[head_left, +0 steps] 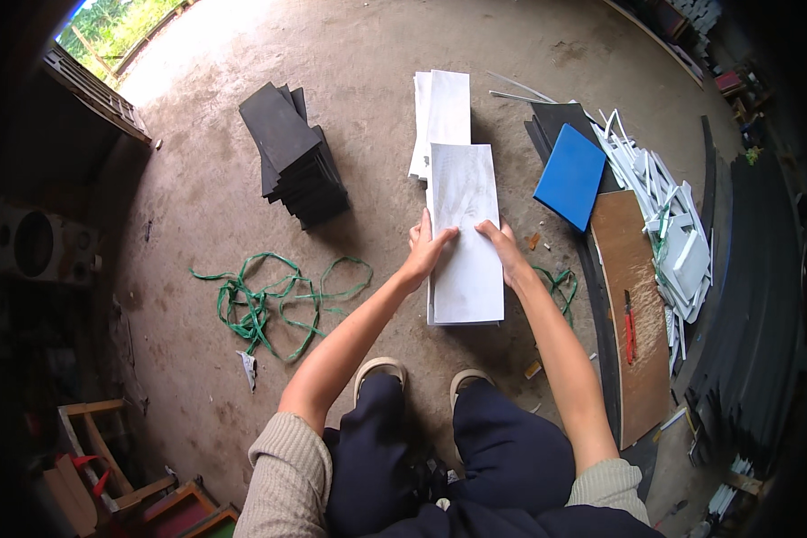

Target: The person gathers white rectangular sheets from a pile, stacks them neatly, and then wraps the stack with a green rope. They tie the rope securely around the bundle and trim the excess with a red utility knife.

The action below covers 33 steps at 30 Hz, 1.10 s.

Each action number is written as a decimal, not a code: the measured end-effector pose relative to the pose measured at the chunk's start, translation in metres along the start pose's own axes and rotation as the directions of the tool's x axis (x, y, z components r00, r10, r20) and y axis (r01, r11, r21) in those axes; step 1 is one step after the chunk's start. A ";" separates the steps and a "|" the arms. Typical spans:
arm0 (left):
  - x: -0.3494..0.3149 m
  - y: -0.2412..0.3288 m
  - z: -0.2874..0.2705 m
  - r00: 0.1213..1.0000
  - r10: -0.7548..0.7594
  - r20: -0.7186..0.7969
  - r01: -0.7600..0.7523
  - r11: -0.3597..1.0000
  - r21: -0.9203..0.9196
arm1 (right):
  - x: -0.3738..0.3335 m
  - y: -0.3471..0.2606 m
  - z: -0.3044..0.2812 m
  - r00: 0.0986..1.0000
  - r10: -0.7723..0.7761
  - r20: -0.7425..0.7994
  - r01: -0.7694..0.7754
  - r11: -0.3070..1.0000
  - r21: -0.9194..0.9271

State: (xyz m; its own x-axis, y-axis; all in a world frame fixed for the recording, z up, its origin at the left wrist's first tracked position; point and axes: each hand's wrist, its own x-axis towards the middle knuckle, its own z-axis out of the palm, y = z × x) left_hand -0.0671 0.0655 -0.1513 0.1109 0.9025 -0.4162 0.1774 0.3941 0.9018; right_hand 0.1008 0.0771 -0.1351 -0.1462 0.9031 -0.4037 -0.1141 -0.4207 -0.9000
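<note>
Hands (426, 254) partly hidden by white panels (465, 282); left sleeve (289, 471) cut off by lower edge.

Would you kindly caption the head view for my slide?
Left hand and right hand clasp stacked white panels near green twine.

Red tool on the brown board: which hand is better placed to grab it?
Right hand, I'd say: it sits nearer the red tool, on the same side of the white panels. The left hand is across them. Both hold them.

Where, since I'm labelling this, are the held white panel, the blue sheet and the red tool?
White panel (466, 255), head view: its top face.
Blue sheet (571, 177), head view: upper face.
Red tool (630, 338), head view: red body.
</note>
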 end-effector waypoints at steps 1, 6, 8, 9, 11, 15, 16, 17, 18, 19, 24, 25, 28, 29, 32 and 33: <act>0.000 0.001 0.000 1.000 -0.011 0.000 0.011 1.000 0.028 | 0.007 0.008 -0.004 0.999 -0.012 -0.035 0.010 0.998 -0.054; -0.003 0.007 0.011 0.984 -0.042 -0.175 0.071 0.985 0.158 | 0.003 0.013 0.001 0.892 -0.351 -0.285 0.058 0.714 -0.698; -0.007 0.009 0.015 0.967 -0.007 -0.256 0.050 0.986 0.159 | -0.006 0.004 0.012 0.773 -0.621 -0.130 0.206 0.439 -0.875; -0.006 0.000 0.012 0.962 -0.009 -0.274 0.028 0.997 0.066 | -0.011 -0.003 0.025 0.692 -0.722 -0.022 0.257 0.274 -0.927; -0.003 -0.024 0.006 0.953 -0.012 -0.303 -0.025 0.993 -0.117 | -0.018 -0.006 0.048 0.700 -0.709 0.082 0.231 0.115 -0.966; 0.007 -0.080 -0.005 0.938 -0.142 -0.317 0.044 0.954 -0.297 | -0.017 0.005 0.062 0.736 -0.652 0.181 0.231 -0.010 -0.973; 0.009 -0.088 -0.004 0.914 -0.136 -0.382 0.038 0.967 -0.253 | -0.016 0.005 0.059 0.734 -0.656 0.175 0.226 -0.006 -0.974; 0.010 -0.096 -0.002 0.932 -0.130 -0.339 0.047 0.969 -0.242 | -0.018 0.005 0.058 0.735 -0.657 0.168 0.218 -0.005 -0.976; 0.014 -0.107 -0.003 0.943 -0.119 -0.309 0.048 0.972 -0.229 | -0.017 0.005 0.059 0.737 -0.653 0.175 0.213 -0.020 -0.977; 0.019 -0.117 -0.002 0.954 -0.108 -0.278 0.048 0.975 -0.216 | -0.018 0.006 0.058 0.741 -0.648 0.177 0.216 -0.019 -0.976; 0.057 -0.143 0.023 0.980 -0.151 -0.128 0.132 0.980 -0.147 | -0.019 0.004 0.056 0.747 -0.638 0.187 0.231 -0.015 -0.973; 0.061 -0.145 0.024 0.972 -0.190 -0.142 0.175 0.979 -0.108 | -0.019 0.004 0.058 0.747 -0.636 0.192 0.240 -0.010 -0.971; 0.066 -0.138 0.029 0.949 -0.297 -0.105 0.287 0.953 -0.095 | -0.019 0.003 0.054 0.751 -0.630 0.198 0.256 0.002 -0.967; 0.065 -0.131 0.030 0.941 -0.329 -0.076 0.321 0.942 -0.100 | -0.021 0.003 0.049 0.753 -0.630 0.190 0.254 0.012 -0.967; 0.063 -0.115 0.031 0.873 -0.474 -0.112 0.448 0.872 -0.199 | -0.024 0.001 0.034 0.763 -0.614 0.204 0.337 0.107 -0.935; 0.063 -0.113 0.030 0.875 -0.468 -0.121 0.439 0.875 -0.206 | -0.025 -0.001 0.028 0.761 -0.612 0.214 0.378 0.151 -0.913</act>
State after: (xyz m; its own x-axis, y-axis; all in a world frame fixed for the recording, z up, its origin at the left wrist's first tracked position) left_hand -0.0507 0.0723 -0.2824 -0.1045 0.6267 -0.7722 0.0026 0.7767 0.6299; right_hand 0.0770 0.0523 -0.1195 -0.2521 0.9267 0.2787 0.8249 0.3564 -0.4388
